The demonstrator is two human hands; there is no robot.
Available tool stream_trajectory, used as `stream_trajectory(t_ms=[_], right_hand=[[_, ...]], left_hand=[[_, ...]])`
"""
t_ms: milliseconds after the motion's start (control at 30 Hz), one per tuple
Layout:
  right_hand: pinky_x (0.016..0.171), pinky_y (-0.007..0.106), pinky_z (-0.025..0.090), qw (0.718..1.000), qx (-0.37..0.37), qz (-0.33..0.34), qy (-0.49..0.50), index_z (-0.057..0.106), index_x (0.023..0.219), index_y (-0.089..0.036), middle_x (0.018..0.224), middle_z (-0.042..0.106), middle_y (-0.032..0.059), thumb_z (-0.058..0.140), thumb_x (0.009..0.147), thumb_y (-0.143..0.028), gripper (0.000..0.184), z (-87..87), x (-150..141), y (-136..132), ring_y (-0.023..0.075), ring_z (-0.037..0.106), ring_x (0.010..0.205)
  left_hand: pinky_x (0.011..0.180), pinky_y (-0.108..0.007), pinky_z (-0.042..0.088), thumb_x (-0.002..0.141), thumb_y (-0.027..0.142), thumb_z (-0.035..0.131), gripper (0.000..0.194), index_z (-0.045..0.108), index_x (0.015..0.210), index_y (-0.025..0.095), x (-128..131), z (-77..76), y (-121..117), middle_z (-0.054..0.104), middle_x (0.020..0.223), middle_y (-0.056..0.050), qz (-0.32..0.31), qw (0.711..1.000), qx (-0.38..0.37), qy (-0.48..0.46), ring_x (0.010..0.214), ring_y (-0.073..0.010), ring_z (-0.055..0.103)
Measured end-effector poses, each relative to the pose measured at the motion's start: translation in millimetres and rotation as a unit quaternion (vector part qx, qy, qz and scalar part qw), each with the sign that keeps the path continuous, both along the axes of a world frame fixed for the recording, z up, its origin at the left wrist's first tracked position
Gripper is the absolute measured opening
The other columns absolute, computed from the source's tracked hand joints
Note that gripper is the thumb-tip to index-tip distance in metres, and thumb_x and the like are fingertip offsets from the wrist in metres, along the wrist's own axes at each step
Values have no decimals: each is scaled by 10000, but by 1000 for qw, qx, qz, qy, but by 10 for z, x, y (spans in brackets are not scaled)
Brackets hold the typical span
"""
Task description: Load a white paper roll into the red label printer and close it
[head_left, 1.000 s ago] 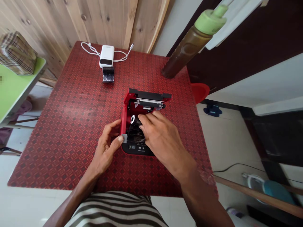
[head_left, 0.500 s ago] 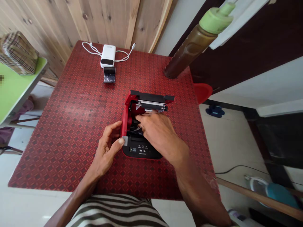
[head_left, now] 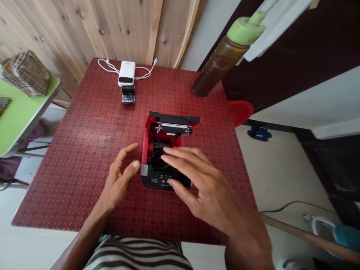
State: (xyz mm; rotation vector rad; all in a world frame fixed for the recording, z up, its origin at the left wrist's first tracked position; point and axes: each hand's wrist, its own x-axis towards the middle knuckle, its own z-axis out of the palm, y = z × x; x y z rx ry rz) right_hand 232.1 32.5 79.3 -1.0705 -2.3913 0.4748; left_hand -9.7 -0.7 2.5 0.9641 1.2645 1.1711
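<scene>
A small red and black label printer stands on the red patterned table with its lid raised. Inside its bay lies a dark, shiny roll or strip; its exact kind I cannot make out. My right hand is over the printer's right side, fingers spread, fingertips above the bay and thumb near the buttons on the front panel. Nothing shows in its grasp. To the left of the printer, my left hand is open, thumb and fingers apart, just off the casing.
Behind the printer lie a white power bank with a white cable and a small black shiny roll. A tall brown bottle with a green cap stands at the back right. A green table is at the left.
My right hand has drawn back out of the printer bay and its fingers have spread. My left hand has let go of the casing's left side and moved slightly away.
</scene>
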Motion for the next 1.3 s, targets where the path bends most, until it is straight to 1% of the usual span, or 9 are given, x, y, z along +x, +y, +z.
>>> stream_trajectory(t_ms=[167,267,367,467,600,700,800,1033,1300], right_hand=[[882,406,669,992,114,-35,29,804,1107,-155,1050,850,79,673,1087,-36,179,-161,-91,-45,232,728,974],[829,372,662,986,152,-59,26,810,1112,-152,990,838,80,653,1090,-12,210,-227,-101,-92,211,717,903],[826,366,674,983,168,-69,24,815,1142,-177,1010,848,78,645,1093,-13,241,-278,-96,-180,202,735,895],[829,369,683,977,190,-87,28,813,1182,-202,1044,856,81,677,1075,-13,256,-330,-94,-267,206,757,918],[804,358,681,974,199,-100,37,791,1238,-176,1048,861,89,697,1073,-23,244,-382,-92,-336,209,765,925],[817,362,688,976,192,-95,43,785,1231,-139,1023,865,94,713,1057,-11,228,-397,-100,-350,211,770,906],[834,377,686,980,169,-95,45,780,1232,-122,1017,862,97,740,1035,-6,232,-383,-107,-342,224,784,910],[987,433,651,976,152,-144,57,666,1503,-205,1265,874,118,718,1095,-138,417,-301,-46,-356,263,814,1132],[1057,456,551,979,109,-173,13,561,1639,-227,1210,898,82,668,1116,-176,537,-364,-5,-418,299,784,1264]], left_hand=[[1301,-599,476,1057,621,731,490,749,1452,331,13,146,447,726,1568,-82,54,992,102,52,1485,-364,656],[1281,-541,494,1084,674,655,502,768,1427,325,114,286,780,735,1542,-72,48,982,174,59,1488,-349,644],[1184,-477,548,1115,676,607,461,832,1222,288,210,396,947,790,1358,-66,40,978,192,71,1342,-317,706],[1215,-472,514,1104,613,673,387,821,996,271,231,442,882,802,1241,-60,47,977,188,85,1356,-310,698],[1289,-503,469,999,399,840,146,794,984,261,201,403,587,730,1486,-75,26,986,135,98,1555,-341,580],[1306,-560,471,954,395,866,508,690,1422,304,187,286,383,635,1646,-106,15,996,73,43,1563,-350,583],[1351,-597,424,930,396,878,736,556,1586,307,179,154,271,554,1746,-130,-1,1000,7,-6,1637,-368,516],[1363,-572,432,970,430,828,670,595,1584,295,196,97,220,623,1700,-116,-33,996,-29,-73,1644,-369,524],[1354,-570,442,978,437,828,661,617,1592,311,217,106,197,637,1689,-102,-27,997,-27,-60,1620,-367,550]])
